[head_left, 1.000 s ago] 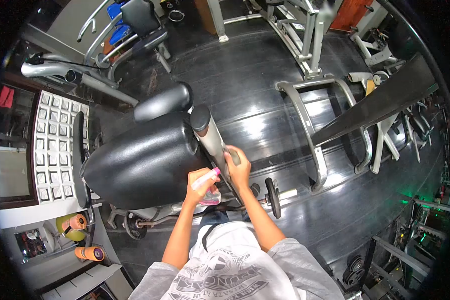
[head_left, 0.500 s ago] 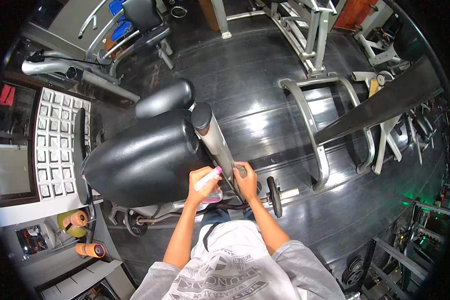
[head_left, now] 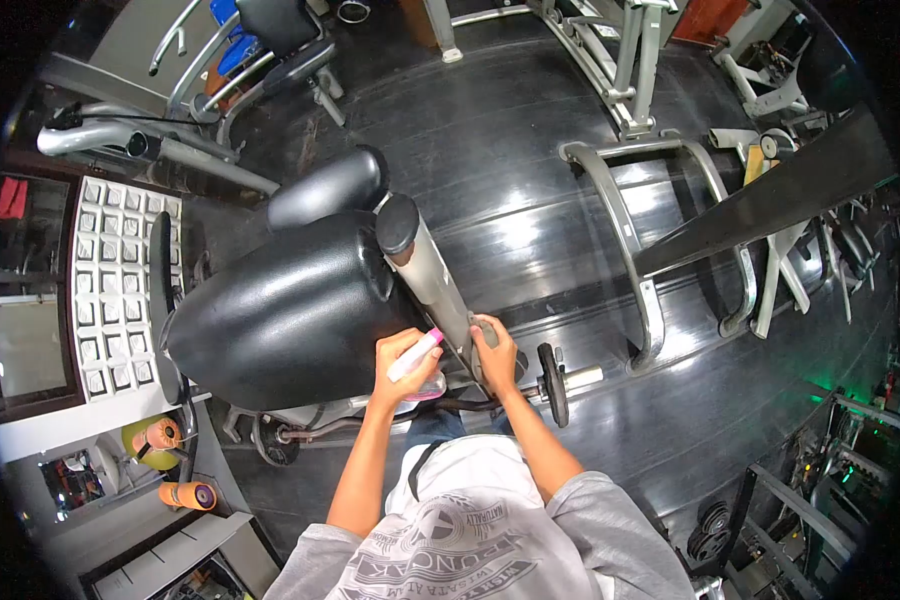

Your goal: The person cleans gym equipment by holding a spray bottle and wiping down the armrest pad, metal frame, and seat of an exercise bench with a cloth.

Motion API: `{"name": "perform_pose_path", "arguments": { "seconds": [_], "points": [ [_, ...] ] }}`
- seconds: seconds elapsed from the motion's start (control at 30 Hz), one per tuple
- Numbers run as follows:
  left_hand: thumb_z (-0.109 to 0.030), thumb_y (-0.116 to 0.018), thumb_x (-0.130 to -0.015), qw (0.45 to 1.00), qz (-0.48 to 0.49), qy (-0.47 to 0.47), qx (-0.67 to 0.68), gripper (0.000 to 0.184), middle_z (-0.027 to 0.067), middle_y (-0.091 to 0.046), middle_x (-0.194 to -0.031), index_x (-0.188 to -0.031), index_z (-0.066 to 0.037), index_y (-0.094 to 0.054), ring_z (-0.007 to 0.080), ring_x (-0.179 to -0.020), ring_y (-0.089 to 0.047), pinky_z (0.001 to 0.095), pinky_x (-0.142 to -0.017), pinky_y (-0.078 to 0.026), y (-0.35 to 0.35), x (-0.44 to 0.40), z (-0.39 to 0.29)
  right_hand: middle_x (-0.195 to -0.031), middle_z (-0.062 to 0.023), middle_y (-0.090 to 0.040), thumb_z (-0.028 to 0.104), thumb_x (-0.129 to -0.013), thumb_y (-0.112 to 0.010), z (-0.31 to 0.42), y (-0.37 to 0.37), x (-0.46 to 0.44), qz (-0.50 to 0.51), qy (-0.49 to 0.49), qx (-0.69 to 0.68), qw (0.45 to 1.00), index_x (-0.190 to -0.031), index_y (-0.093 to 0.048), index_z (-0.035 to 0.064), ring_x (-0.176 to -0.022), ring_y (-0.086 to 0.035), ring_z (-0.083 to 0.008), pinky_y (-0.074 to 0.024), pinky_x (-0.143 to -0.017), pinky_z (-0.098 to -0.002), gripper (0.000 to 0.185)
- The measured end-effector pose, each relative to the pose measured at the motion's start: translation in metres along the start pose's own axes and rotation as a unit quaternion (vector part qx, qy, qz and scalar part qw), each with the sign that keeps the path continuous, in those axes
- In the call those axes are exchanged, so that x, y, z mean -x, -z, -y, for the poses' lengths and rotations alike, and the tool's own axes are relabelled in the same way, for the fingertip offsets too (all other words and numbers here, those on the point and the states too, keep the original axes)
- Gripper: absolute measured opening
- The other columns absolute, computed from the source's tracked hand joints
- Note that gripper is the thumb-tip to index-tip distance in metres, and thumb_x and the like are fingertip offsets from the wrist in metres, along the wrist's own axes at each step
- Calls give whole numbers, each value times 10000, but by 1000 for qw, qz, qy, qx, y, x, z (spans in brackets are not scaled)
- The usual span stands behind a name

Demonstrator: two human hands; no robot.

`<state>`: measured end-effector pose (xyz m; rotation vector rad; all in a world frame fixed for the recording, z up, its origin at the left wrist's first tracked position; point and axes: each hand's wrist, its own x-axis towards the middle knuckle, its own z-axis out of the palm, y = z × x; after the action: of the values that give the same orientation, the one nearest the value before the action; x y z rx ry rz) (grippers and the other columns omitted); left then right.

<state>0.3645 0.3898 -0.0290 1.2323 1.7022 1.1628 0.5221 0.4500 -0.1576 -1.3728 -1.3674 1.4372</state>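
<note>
Head view: grey post (head_left: 434, 282) slants from its black cap (head_left: 398, 226), far and left, down toward the wearer. Right hand (head_left: 496, 358) nearer, curled at its right side; whether gripping, cannot tell. Left hand (head_left: 394, 368) clasps spray bottle (head_left: 417, 361) left of post, pink nozzle (head_left: 435, 335) angled towards it.

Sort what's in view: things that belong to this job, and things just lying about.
In the job:
spray bottle, in the left hand
post, at the right hand
pad, probably

Just about:
barbell
orange roller
red cloth
</note>
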Motion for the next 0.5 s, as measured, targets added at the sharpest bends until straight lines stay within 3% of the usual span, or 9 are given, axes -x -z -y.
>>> {"name": "perform_pose_path", "arguments": {
  "seconds": [0.03, 0.1, 0.17, 0.3, 0.37, 0.4, 0.5],
  "points": [
    [-105, -725, -813, 1000, 1, 1, 0, 157, 57, -585, -607, -750, 18, -650, 124, -526, -548, 284, -508, -408, 0, -1, -1, -1102, -135, -717, 198, -900, -695, -6, 2, -2, 12, -51, 5, 999, -1118, -698, 83, -1081, -669, -284, -482, -945, -357, 246],
    [-134, -677, -879, 998, 19, -32, -42, 191, 65, -605, -622, -764, 19, -674, 134, -515, -633, 262, -491, -463, 3, -2, -2, -1111, -136, -721, 231, -907, -692, -9, -1, -29, 43, -61, 1, 997, -1135, -697, 100, -1090, -668, -278, -478, -954, -358, 263],
    [-134, -680, -879, 999, 19, -13, -30, 193, 65, -609, -623, -763, 20, -674, 133, -515, -633, 262, -494, -467, 3, -1, -2, -1110, -124, -723, 221, -899, -703, 8, -9, -59, 83, 7, -9, 996, -1131, -700, 90, -1085, -671, -258, -475, -954, -348, 267],
    [-134, -683, -886, 999, 35, 8, -16, 202, 68, -623, -648, -771, 32, -673, 128, -522, -634, 258, -495, -484, 6, -1, -5, -1094, -108, -725, 214, -890, -714, 59, -19, -82, 104, 10, -65, 992, -1118, -703, 77, -1084, -668, -234, -473, -951, -339, 266],
    [-121, -702, -855, 999, 27, 19, -8, 178, 63, -611, -634, -759, 24, -665, 121, -527, -598, 269, -501, -449, 4, 0, -5, -1070, -72, -718, 181, -899, -702, 65, -14, -72, 96, 27, -80, 992, -1131, -689, 27, -1038, -623, -137, -460, -944, -300, 279],
    [-107, -722, -824, 999, 18, 27, 1, 159, 57, -599, -621, -746, 16, -657, 114, -532, -562, 281, -508, -415, 3, 0, -5, -1067, -106, -729, 207, -882, -720, 55, -12, -64, 76, 25, -66, 995, -1120, -704, 70, -1048, -672, -215, -475, -944, -334, 275],
    [-96, -718, -822, 998, 14, 52, 21, 137, 58, -601, -620, -747, 8, -668, 118, -534, -565, 281, -514, -415, 2, 0, -10, -1075, -118, -729, 214, -879, -719, -2, -5, -43, 74, -32, -55, 995, -1133, -704, 77, -1042, -676, -220, -479, -941, -337, 288]
  ]
}}
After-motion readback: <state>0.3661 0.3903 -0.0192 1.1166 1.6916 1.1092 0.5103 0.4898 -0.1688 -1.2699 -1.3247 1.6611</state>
